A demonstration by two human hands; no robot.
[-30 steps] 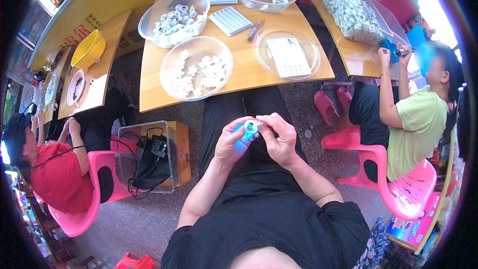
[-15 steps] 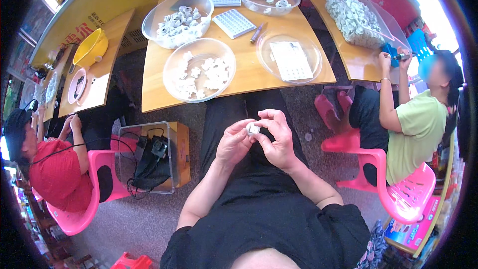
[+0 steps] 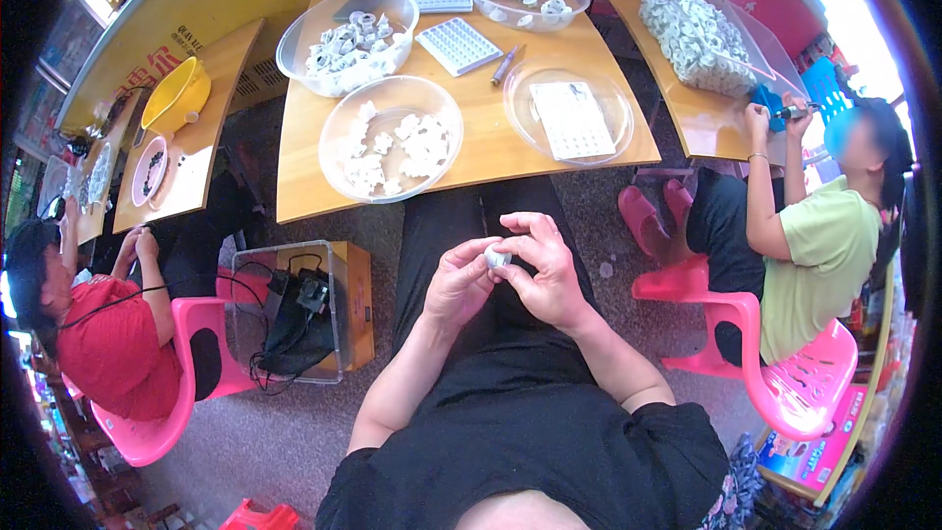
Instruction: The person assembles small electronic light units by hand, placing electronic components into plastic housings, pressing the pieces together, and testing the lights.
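Above my lap, a small white plastic part (image 3: 497, 257) is pinched between both hands. My left hand (image 3: 459, 280) closes thumb and fingertips on its left side. From the right, my right hand (image 3: 543, 270) grips it with thumb and index finger, the other fingers curled above. Fingertips cover much of the part, so its exact kind does not show. Ahead on the wooden table (image 3: 471, 152), a clear round bowl (image 3: 334, 172) holds several small white pieces. Behind it, a larger clear bowl (image 3: 294, 64) contains grey-white ring-like parts.
On the table are a third clear bowl (image 3: 481, 10), a white gridded tray (image 3: 458, 46), a marker-like pen (image 3: 505, 66) and a clear lid-like dish (image 3: 520, 128) under a white tray. Seated people (image 3: 118, 339) work at either side. A wire-filled clear bin (image 3: 339, 334) stands left of my legs.
The part has turned slightly between my fingers, while both hands stay almost in place. At the left, the person in red has shifted the head and raised a hand.
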